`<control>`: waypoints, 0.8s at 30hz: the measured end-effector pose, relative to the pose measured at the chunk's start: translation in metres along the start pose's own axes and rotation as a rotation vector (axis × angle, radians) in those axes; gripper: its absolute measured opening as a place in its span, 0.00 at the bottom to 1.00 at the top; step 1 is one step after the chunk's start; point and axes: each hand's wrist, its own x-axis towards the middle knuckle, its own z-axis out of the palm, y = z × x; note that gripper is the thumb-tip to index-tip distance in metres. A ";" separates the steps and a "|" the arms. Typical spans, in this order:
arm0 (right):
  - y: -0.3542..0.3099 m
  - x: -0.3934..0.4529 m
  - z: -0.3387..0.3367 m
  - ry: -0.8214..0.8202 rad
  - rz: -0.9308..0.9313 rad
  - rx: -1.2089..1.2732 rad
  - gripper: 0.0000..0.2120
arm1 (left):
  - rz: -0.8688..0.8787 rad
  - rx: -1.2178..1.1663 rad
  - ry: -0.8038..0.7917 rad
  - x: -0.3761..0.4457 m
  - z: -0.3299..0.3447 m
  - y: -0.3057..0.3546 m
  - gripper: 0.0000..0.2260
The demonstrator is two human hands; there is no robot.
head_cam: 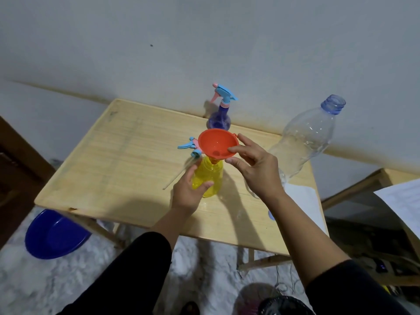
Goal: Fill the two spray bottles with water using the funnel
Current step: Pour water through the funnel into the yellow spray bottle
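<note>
A yellow spray bottle (210, 176) stands on the wooden table (118, 155) with its top off. An orange funnel (217, 144) sits in its neck. My left hand (188, 189) grips the yellow bottle's body from the left. My right hand (254, 164) pinches the funnel's near right rim between thumb and fingers. The yellow bottle's blue and pink spray head (189, 147) with its dip tube lies on the table just behind the bottle. A purple spray bottle (220, 120) with its spray head on stands at the table's far edge. A large clear water bottle (304, 142), uncapped, stands at the right.
A white sheet of paper (304, 203) lies on the table's right side, with a small blue cap (271, 215) near it. A blue basin (54, 235) sits on the floor at the left. A second table with papers (400, 201) stands at the right. The wall is close behind.
</note>
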 end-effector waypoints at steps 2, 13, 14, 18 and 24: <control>-0.001 0.000 -0.001 -0.001 0.000 0.009 0.12 | 0.003 -0.008 -0.003 0.000 0.000 -0.001 0.35; -0.005 0.003 -0.007 -0.025 0.001 0.052 0.12 | 0.009 -0.023 -0.007 -0.002 0.000 0.001 0.35; -0.005 0.003 -0.007 -0.028 0.000 0.051 0.12 | 0.010 -0.024 -0.010 -0.001 0.000 0.001 0.34; -0.005 0.004 -0.007 -0.037 0.007 0.050 0.12 | 0.012 -0.028 -0.007 -0.002 -0.001 0.002 0.33; -0.002 0.004 -0.008 -0.045 0.021 0.058 0.12 | 0.023 -0.033 -0.014 -0.003 -0.001 0.005 0.32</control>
